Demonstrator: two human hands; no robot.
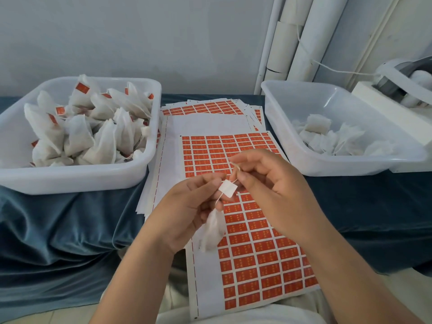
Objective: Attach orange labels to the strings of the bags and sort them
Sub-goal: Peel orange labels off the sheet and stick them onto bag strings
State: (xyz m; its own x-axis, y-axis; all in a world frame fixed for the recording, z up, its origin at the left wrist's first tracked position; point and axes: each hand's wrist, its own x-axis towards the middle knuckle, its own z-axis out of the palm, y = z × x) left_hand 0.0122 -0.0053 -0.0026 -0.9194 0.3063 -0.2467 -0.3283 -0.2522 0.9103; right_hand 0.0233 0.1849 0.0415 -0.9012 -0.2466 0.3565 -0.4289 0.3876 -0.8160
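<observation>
my left grip [187,206]: clamped on label [228,188], bag [211,232] dangling
my right grip [271,183]: pinching string [236,169]
beneath: label sheet [257,253]
flanks: left tub [70,181], right tub [327,167]

A plain pale wall [140,31] stands behind a table draped in dark blue velvety cloth [58,230]. White pipes [301,38] rise at the right; pale floor tiles [46,316] show lower left.
</observation>
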